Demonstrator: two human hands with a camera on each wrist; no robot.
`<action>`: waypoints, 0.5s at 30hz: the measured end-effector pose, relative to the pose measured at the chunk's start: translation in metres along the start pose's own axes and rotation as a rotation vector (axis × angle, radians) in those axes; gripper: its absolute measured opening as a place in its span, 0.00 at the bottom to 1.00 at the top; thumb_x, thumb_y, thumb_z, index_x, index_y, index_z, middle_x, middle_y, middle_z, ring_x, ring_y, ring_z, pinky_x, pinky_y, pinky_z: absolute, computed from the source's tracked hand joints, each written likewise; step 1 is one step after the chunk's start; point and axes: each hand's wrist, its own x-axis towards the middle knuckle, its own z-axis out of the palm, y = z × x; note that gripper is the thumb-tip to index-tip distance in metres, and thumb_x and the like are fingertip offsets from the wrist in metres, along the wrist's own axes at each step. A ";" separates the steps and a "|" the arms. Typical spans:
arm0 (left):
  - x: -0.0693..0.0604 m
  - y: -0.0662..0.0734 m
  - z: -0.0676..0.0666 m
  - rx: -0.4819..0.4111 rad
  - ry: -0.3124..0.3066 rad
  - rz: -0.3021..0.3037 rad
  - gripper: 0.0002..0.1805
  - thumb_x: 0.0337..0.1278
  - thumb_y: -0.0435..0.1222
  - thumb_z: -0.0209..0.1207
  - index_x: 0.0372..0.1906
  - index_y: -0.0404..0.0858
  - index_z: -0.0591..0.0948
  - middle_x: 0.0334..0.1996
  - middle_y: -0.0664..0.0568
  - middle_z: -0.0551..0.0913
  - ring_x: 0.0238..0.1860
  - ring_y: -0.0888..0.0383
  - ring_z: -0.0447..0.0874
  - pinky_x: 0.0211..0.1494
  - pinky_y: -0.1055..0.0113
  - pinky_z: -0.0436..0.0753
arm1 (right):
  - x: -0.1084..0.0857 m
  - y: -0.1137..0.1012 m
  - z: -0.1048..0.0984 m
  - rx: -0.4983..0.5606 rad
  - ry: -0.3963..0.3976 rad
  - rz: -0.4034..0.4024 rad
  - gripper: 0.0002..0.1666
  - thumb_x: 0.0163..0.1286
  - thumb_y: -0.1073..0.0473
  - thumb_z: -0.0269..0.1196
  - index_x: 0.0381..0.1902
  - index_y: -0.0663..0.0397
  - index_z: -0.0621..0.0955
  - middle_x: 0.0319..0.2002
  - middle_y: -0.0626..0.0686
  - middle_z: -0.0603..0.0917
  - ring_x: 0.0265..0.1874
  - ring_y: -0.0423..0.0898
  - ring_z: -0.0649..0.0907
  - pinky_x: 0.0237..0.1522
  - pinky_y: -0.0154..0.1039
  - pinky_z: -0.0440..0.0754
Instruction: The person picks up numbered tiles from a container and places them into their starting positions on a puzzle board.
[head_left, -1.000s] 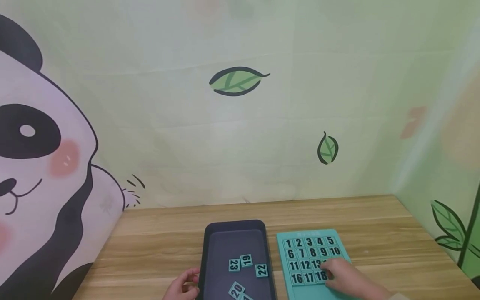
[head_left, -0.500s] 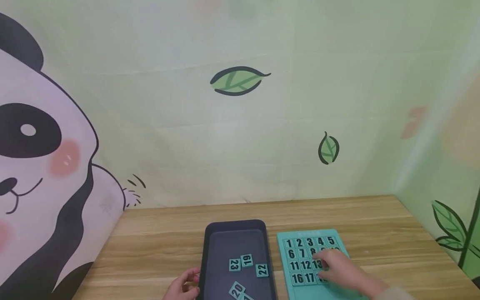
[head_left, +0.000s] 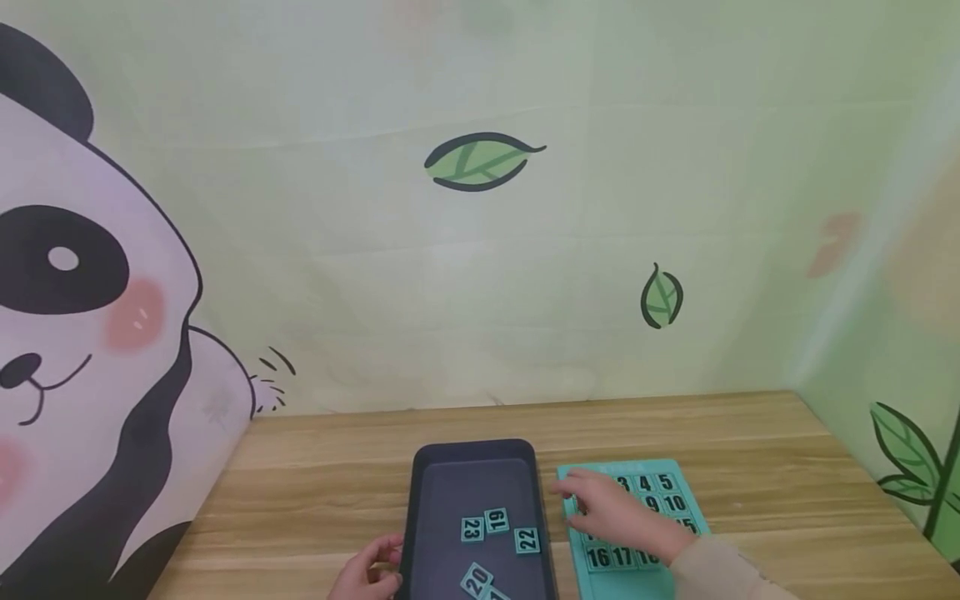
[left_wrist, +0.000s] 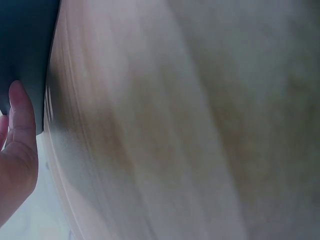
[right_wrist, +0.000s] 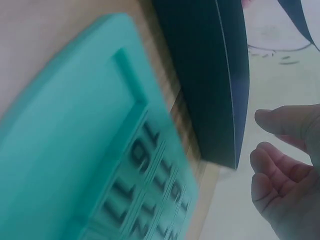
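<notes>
My left hand touches the outer left side of a dark tray; in the left wrist view a straight finger lies against the tray wall. Number tiles lie loose in the tray: 23, 19, 22, 20 and a partly cut-off one beneath it. My right hand hovers above the left part of a teal number board, hiding several of its tiles. In the right wrist view its thumb and fingers stand apart, holding nothing. The board's row with 16 shows below the hand.
Tray and board stand side by side on a wooden table, with a narrow gap between them. A wall sheet with a printed panda and leaves rises behind the table's back edge.
My right hand has moved left and away from me, from the tiles around 14 and 18 to the board's upper left. The left hand has stayed at the tray's side.
</notes>
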 end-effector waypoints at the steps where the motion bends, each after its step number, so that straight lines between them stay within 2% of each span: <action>1: 0.000 0.000 0.000 0.000 -0.001 -0.001 0.31 0.40 0.29 0.52 0.56 0.23 0.63 0.40 0.44 0.74 0.29 0.58 0.74 0.32 0.67 0.74 | 0.005 -0.003 0.002 0.001 -0.004 -0.010 0.22 0.54 0.64 0.60 0.49 0.56 0.76 0.41 0.52 0.77 0.31 0.41 0.77 0.31 0.31 0.74; 5: 0.000 0.001 0.000 0.002 0.000 -0.010 0.30 0.40 0.29 0.51 0.55 0.23 0.63 0.40 0.44 0.74 0.29 0.58 0.74 0.32 0.67 0.74 | 0.025 -0.014 0.010 0.004 -0.031 -0.050 0.22 0.55 0.65 0.60 0.50 0.55 0.76 0.46 0.54 0.76 0.40 0.47 0.78 0.37 0.32 0.76; 12: -0.002 0.002 0.000 -0.003 0.002 -0.012 0.30 0.40 0.29 0.51 0.55 0.23 0.64 0.40 0.44 0.74 0.29 0.59 0.74 0.32 0.67 0.74 | 0.055 -0.023 0.028 -0.072 -0.096 -0.116 0.22 0.54 0.66 0.59 0.50 0.53 0.76 0.42 0.49 0.75 0.35 0.38 0.75 0.36 0.29 0.74; 15: -0.003 0.003 -0.001 0.002 -0.001 -0.008 0.30 0.41 0.29 0.51 0.55 0.22 0.63 0.40 0.44 0.74 0.29 0.59 0.74 0.32 0.67 0.74 | 0.063 -0.025 0.037 -0.120 -0.124 -0.119 0.23 0.54 0.67 0.59 0.50 0.52 0.76 0.43 0.48 0.75 0.40 0.39 0.76 0.40 0.30 0.75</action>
